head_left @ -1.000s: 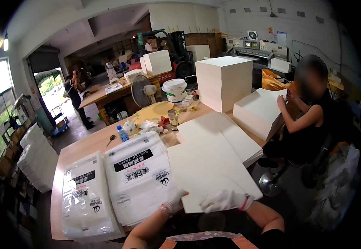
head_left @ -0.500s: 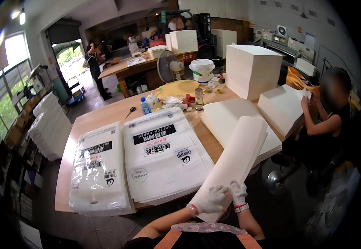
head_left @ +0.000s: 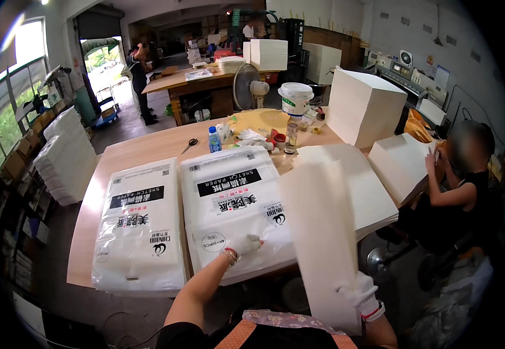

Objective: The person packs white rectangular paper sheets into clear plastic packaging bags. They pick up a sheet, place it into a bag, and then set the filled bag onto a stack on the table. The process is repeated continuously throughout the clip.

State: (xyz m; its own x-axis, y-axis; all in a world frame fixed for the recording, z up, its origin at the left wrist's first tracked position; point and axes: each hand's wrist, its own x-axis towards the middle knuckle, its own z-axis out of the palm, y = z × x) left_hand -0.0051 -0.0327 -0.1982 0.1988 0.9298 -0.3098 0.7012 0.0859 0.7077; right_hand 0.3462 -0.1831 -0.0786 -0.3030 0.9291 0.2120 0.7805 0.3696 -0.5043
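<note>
My left hand (head_left: 244, 245), in a white glove with bare fingertips, reaches over the nearer edge of a stack of clear plastic bags (head_left: 276, 256) with black print. Its fingers are stretched out with nothing visible in them; whether they touch the top bag I cannot tell. My right hand (head_left: 359, 292), gloved too, grips the lower right side of a bent-over sheaf of white paper (head_left: 325, 232). That sheaf stands tilted up, slightly blurred, beyond the table's near edge. Behind it lies a flat pile of white paper (head_left: 374, 192).
Left on the table (head_left: 84, 244) lies a second stack of printed plastic packs (head_left: 139, 250). Scissors (head_left: 190, 145), a blue-capped bottle (head_left: 214, 141), a glass jar (head_left: 291, 138), a white bucket (head_left: 295, 100) and a tall paper block (head_left: 364, 110) stand farther back. At right a seated person (head_left: 467, 174) handles paper.
My left hand has left the paper and moved left over the bags. My right hand has moved right and down with the sheaf, which now stands more upright.
</note>
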